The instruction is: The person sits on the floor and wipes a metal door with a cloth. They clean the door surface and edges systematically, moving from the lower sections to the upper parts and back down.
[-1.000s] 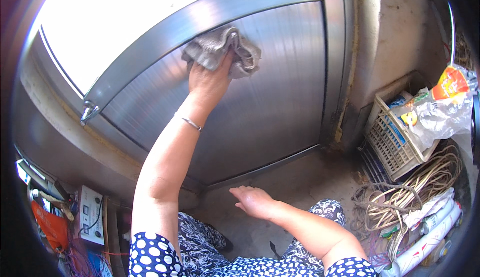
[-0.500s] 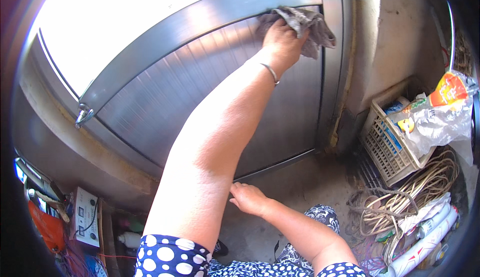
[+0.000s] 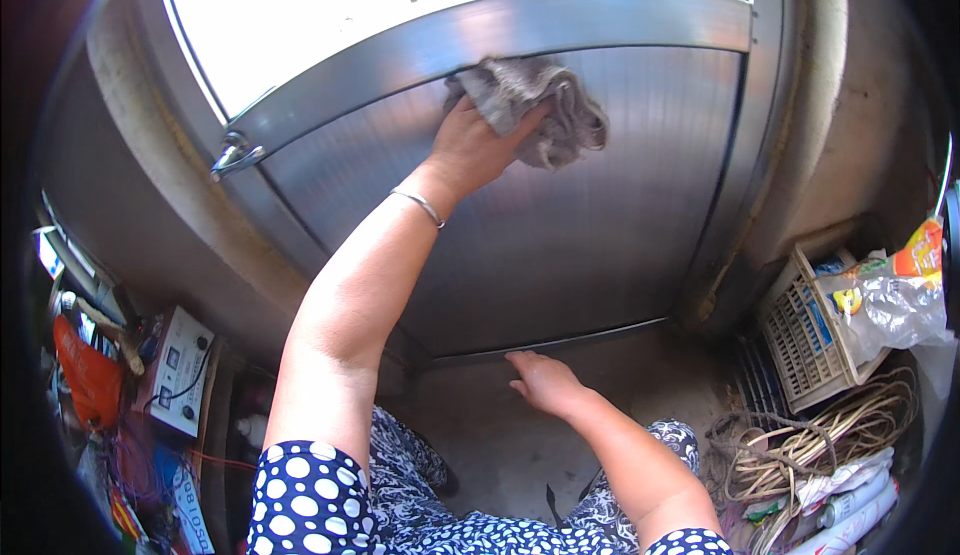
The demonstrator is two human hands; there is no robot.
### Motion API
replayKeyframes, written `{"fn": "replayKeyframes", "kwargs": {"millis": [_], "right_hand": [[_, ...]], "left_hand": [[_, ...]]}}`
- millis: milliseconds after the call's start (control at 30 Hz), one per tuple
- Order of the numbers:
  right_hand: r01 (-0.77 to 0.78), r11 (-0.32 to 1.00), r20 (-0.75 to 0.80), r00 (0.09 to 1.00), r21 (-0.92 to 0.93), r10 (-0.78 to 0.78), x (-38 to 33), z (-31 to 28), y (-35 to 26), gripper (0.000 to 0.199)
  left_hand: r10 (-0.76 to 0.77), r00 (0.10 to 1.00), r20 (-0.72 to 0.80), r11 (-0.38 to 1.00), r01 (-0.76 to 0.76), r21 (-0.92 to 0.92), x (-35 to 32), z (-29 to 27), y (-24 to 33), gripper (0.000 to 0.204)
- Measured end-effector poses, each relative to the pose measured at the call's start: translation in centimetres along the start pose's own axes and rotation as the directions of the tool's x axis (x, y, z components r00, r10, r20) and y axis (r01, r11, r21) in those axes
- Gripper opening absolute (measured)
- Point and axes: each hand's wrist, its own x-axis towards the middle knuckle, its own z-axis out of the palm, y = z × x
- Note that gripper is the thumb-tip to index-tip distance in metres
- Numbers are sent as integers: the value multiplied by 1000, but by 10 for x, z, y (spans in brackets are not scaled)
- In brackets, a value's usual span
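Note:
My left hand (image 3: 480,150), with a silver bangle on its wrist, holds a crumpled grey-brown cloth (image 3: 545,105) against the door's metal panel (image 3: 560,235). The cloth lies near the panel's top edge, just under the wide metal crossbar (image 3: 520,23), and hides part of my fingertips. Low down, close to the foot of the door, my right hand (image 3: 548,383) hovers with fingers stretched out and the thumb apart. Nothing is in it.
A door handle (image 3: 236,155) juts out at the left. Lower left stands a white box with dials (image 3: 182,370), beside an orange bag (image 3: 88,370). At right are a plastic crate (image 3: 810,330) with plastic bags, coiled cable (image 3: 850,425) and spray cans (image 3: 855,515).
My left hand has carried the cloth leftward along the panel, away from its upper right corner. The view has shifted, and my right hand now shows apart from the left arm.

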Motion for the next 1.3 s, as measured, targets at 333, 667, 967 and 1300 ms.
{"fn": "replayKeyframes", "kwargs": {"millis": [333, 667, 967, 1300], "right_hand": [[149, 986, -32, 988, -71, -152, -4, 19, -1, 39], [250, 953, 36, 968, -170, -247, -15, 23, -11, 41], [290, 934, 38, 957, -207, -288, -26, 11, -23, 36], [269, 948, -13, 961, -171, -275, -35, 13, -19, 21]], "left_hand": [[-359, 924, 131, 919, 325, 223, -148, -41, -77, 40], [-823, 517, -234, 493, 856, 158, -225, -23, -100, 42], [-796, 416, -440, 531, 829, -177, -132, -2, -62, 35], [-576, 815, -70, 805, 579, 130, -37, 7, 29, 44]]}}
